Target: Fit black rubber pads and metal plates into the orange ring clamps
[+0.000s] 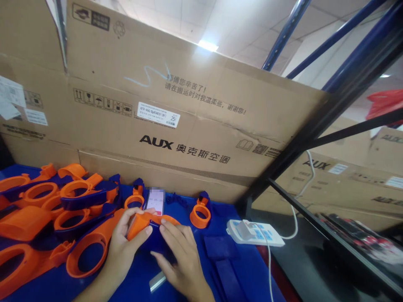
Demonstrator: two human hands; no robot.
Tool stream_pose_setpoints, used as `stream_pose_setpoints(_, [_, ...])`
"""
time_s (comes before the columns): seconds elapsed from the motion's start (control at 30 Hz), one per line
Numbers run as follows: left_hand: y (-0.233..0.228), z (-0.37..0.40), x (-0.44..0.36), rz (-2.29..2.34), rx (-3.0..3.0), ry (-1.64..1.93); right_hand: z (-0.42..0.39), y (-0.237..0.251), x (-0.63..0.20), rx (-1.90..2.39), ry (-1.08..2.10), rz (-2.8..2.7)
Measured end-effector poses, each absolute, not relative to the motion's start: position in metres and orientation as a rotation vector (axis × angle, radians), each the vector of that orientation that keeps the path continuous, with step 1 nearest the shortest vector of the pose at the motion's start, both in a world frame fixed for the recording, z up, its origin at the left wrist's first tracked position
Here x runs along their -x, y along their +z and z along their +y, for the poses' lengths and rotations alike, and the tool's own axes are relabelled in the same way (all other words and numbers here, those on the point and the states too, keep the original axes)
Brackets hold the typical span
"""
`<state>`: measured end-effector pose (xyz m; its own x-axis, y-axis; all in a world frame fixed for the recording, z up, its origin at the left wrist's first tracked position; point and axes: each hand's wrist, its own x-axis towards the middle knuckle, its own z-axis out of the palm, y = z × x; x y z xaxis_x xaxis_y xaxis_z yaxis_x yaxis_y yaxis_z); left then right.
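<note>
My left hand (124, 245) grips an orange plastic part (137, 225), with the thumb across its near side. A dark blue piece (153, 239) sits against this part, partly hidden by my fingers. My right hand (184, 256) holds the other side, its fingertips on the top edge and its thumb lower down. Below my hands a small silver metal bar (157, 281) lies on the blue table surface (132, 285). Just beyond them is a phone (155, 201) with a timer on its screen.
Several orange ring-shaped parts (85, 256), some with blue pieces, are piled at left. Another orange ring (200, 216) stands beyond my right hand. Flat blue pieces (220, 247) lie at right, near a white power strip (255, 233). A large cardboard box (189, 138) walls off the back.
</note>
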<state>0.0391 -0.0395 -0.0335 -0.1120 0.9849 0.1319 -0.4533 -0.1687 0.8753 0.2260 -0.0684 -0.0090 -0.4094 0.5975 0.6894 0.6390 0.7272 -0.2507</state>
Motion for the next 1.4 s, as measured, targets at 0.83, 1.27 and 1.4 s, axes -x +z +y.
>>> stream_pose_setpoints(0.83, [-0.053, -0.056, -0.044, 0.788, -1.667, 1.090, -0.055, -0.021, -0.231, 1.040, 0.801, -1.438])
stream_pose_setpoints(1.27, [0.005, -0.050, 0.062, 0.911, -1.159, 1.292, -0.061, -0.017, -0.234, 0.825, 1.126, -1.462])
stream_pose_setpoints(1.4, [0.045, -0.032, 0.131, 1.174, -1.156, 1.497, -0.060, -0.011, -0.239, 0.824, 1.049, -1.399])
